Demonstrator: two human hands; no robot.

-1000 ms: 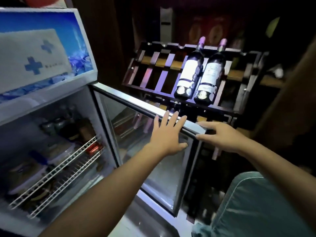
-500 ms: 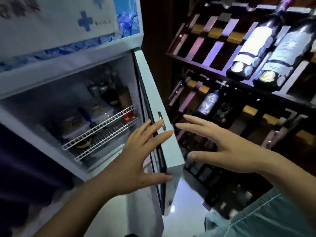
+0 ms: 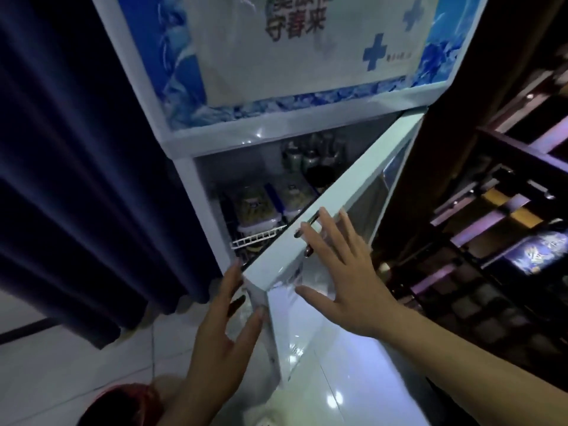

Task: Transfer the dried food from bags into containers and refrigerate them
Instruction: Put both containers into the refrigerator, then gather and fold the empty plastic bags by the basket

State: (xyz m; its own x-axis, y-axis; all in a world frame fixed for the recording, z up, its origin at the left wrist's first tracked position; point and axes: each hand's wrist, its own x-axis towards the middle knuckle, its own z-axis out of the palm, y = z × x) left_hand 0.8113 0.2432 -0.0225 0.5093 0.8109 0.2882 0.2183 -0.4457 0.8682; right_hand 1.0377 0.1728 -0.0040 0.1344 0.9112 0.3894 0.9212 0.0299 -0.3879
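Note:
A white display fridge [image 3: 184, 186] with a blue printed header stands ahead, and its glass door [image 3: 338, 207] is only partly ajar. Two clear lidded food containers [image 3: 255, 207] sit side by side on a white wire shelf [image 3: 255, 239] inside, with dark bottles behind them. My right hand [image 3: 344, 272] lies flat with fingers spread against the door's outer face by the handle slot. My left hand [image 3: 227, 327] is spread too, its fingertips touching the door's free corner.
A dark blue curtain [image 3: 76, 179] hangs to the left of the fridge. A dark wooden wine rack [image 3: 507, 235] with bottles stands close on the right. Pale glossy floor tiles [image 3: 61, 364] lie below, and a red object [image 3: 123, 404] shows at the bottom edge.
The fridge door has swung from wide open to nearly shut under both flat hands. The view has turned left, off the wine rack and onto the fridge front.

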